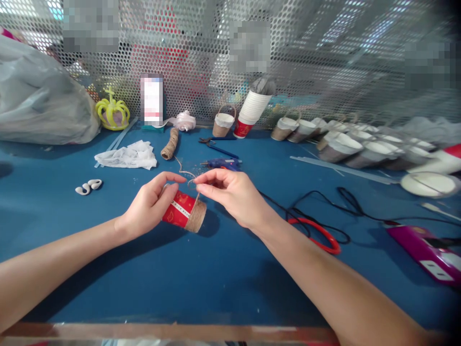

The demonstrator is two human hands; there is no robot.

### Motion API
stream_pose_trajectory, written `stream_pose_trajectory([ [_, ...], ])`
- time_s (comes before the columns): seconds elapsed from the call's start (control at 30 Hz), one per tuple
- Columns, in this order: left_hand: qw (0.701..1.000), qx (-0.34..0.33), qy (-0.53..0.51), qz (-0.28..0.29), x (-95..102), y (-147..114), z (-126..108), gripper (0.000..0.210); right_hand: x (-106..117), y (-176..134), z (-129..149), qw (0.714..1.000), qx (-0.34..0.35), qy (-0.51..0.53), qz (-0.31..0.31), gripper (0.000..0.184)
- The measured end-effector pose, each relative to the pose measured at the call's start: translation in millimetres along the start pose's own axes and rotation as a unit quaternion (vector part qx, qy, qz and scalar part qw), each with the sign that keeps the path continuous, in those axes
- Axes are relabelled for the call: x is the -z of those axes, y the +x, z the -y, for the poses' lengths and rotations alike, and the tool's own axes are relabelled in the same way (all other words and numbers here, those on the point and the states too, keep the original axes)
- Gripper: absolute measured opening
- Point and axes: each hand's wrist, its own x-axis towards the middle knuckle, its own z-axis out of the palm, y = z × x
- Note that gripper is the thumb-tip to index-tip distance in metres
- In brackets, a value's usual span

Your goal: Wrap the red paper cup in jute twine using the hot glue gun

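Observation:
My left hand (153, 199) is closed around a red paper cup (178, 210), which lies tipped on its side above the blue table. Brown twine (196, 217) is wound in a band round one end of the cup. The fingers of my right hand (230, 194) pinch the loose twine close to the cup. From there the twine runs back to a twine roll (170, 144) on the table. Just behind my right hand lies a blue glue gun (225, 164).
Behind are pliers (212, 142), a tilted stack of paper cups (253, 111) and a phone (151, 101). Several twine-wrapped cups (342, 146) stand at right. Black cables, a red ring (333, 247) and a purple power strip (425, 250) lie right. White cloth (127, 156) is left.

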Motion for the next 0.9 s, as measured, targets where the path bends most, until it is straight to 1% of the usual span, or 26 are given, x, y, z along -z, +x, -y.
stream_pose_trajectory([
  [0.13, 1.000, -0.022, 0.010, -0.001, 0.4, -2, 0, 0.018, -1, -1, 1, 1.000, -0.017, 0.002, -0.001, 0.009],
  [0.23, 0.998, -0.053, 0.029, -0.005, 1.2, -3, 0, 0.018, -2, -2, 1, 1.000, -0.029, 0.000, 0.005, 0.008],
  [0.6, 0.986, -0.144, 0.087, -0.005, 2.3, -7, 2, 0.019, -4, -4, -1, 0.999, -0.039, 0.012, 0.015, 0.010],
  [0.77, 0.983, -0.160, 0.090, -0.011, 2.7, -10, 1, 0.019, -4, -5, -1, 0.999, -0.040, 0.016, 0.021, 0.010],
  [0.9, 0.984, -0.148, 0.099, -0.018, 2.3, -11, -1, 0.019, -4, -4, -1, 0.999, -0.042, 0.002, 0.030, 0.010],
])
